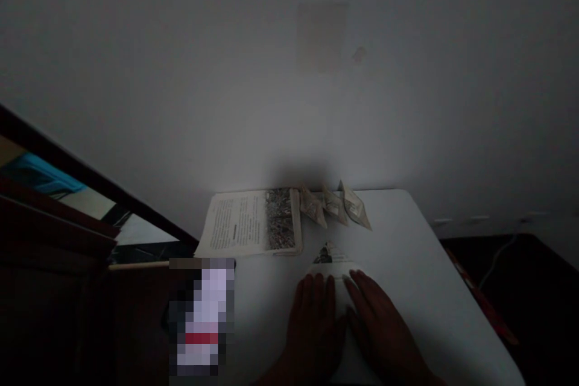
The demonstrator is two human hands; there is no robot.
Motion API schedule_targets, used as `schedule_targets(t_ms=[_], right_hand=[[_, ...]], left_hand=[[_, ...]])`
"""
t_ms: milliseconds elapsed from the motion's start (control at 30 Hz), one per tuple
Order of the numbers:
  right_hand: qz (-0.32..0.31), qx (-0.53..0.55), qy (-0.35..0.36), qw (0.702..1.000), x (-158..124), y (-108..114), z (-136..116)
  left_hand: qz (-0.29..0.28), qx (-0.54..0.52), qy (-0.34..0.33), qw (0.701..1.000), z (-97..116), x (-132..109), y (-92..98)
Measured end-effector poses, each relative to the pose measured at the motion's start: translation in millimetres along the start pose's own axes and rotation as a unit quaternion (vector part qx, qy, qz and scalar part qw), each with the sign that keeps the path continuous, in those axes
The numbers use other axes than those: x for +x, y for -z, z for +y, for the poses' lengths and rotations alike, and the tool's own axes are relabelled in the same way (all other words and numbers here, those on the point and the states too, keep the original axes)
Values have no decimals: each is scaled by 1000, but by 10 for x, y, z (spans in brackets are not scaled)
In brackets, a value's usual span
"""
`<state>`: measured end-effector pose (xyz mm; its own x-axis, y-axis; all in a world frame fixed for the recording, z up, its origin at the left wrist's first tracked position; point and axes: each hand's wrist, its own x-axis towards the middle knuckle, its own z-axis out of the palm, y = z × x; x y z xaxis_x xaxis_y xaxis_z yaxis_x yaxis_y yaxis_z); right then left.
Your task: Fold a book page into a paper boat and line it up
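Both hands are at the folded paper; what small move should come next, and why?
Probably a light press along the near edge of the folded paper: the left hand and right hand both lie palm-down at that edge, side by side.

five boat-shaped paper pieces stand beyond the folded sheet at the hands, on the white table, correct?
Not five: the head view shows three grey, boat-shaped paper pieces beyond the folded printed paper sheet at the left hand and right hand, on the white table.
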<state>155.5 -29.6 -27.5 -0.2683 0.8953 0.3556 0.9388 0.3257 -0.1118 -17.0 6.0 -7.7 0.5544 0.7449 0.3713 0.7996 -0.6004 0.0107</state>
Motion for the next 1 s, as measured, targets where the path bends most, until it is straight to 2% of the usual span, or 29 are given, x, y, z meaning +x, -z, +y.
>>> schedule_targets(t_ms=[233, 467, 700, 1000], right_hand=[[-47, -14, 4, 999, 70, 64, 24], [-43, 3, -8, 999, 170, 184, -10], [-51, -16, -19, 998, 173, 140, -42], [-78, -31, -24, 996, 229, 184, -78]], left_hand=[[-17, -12, -1, 1000, 46, 13, -34], [-62, -24, 14, 998, 97, -3, -7], [-80, -27, 12, 996, 78, 23, 39], [-67, -28, 12, 997, 91, -22, -55]])
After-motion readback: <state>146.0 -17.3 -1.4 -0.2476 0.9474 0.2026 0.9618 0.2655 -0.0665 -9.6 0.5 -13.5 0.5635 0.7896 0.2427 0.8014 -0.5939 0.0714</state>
